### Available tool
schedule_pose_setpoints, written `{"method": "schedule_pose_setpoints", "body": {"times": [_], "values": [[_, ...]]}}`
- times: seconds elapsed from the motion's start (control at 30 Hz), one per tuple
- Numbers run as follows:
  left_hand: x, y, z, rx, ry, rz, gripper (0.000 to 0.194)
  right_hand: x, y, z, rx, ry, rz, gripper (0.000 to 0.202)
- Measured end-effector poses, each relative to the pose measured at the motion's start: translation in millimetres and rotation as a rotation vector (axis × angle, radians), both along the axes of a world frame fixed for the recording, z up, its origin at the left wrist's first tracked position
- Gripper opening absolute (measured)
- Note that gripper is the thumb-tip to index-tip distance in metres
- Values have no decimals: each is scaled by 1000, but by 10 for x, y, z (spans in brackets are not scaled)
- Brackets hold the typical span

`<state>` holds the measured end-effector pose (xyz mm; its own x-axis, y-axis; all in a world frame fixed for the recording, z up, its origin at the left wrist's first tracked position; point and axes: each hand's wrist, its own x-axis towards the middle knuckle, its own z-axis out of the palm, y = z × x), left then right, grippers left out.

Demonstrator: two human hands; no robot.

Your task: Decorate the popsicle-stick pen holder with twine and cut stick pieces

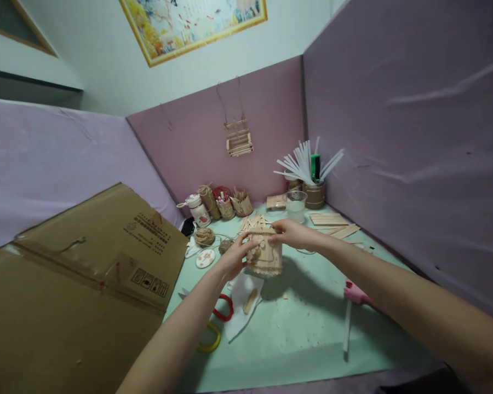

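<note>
Between my two hands is a small craft-stick container (267, 257) with scalloped edges and a flower-like decoration on the side facing me. My left hand (235, 256) grips its left side. My right hand (286, 234) has its fingers closed on the upper right edge. A shadow falls on the table to the right of the container. Just below it lies a white tissue (240, 312) with a single wooden stick (250, 301) on it. Behind the container is a pile of loose craft sticks (254, 221).
Red-handled scissors (227, 307) and a yellow handle (212, 339) lie beside my left forearm. A pink glue gun (357, 293) with a white glue stick sits under my right forearm. A large cardboard box (139, 246) stands left. Twine (204, 236), a cup (296, 207) and glue sticks (302, 164) stand behind.
</note>
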<state>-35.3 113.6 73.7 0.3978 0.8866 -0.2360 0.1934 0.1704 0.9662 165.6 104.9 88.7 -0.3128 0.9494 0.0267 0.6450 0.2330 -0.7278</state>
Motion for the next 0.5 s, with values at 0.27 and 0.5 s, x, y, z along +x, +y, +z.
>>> {"method": "schedule_pose_setpoints", "body": {"times": [0.27, 0.5], "values": [[18, -61, -19, -23, -97, 10, 79, -45, -136, 90, 117, 4, 22, 17], [27, -112, 1, 28, -167, 72, 86, -86, -246, 197, 177, -2, 8, 14]]}}
